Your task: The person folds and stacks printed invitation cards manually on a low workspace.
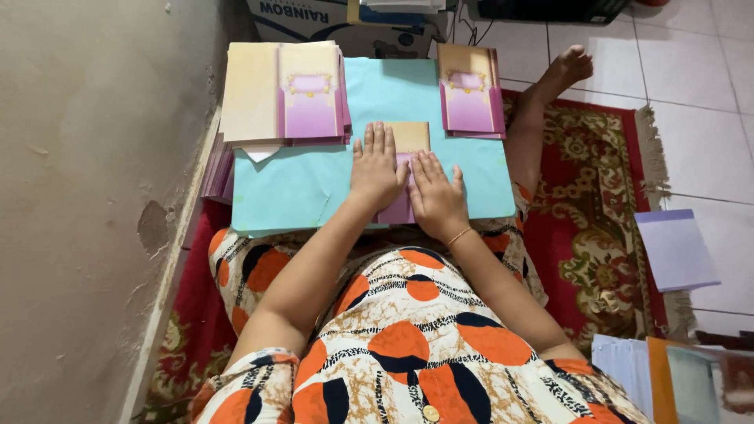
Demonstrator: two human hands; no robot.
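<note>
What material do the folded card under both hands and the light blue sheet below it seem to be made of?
The folded card under the left hand and right hand looks like printed card stock, tan and purple with a slight sheen; its edges stay straight and flat. The light blue sheet looks like matte paper or thin board, plain and flat; which one is unclear.

Card [408, 137] under the hands is looking like smooth printed paper; teal sheet [306, 184] is showing matt paper, rug [597, 196] woven cloth, wall [86, 196] rough chipped plaster, floor tiles [691, 71] glossy.
</note>
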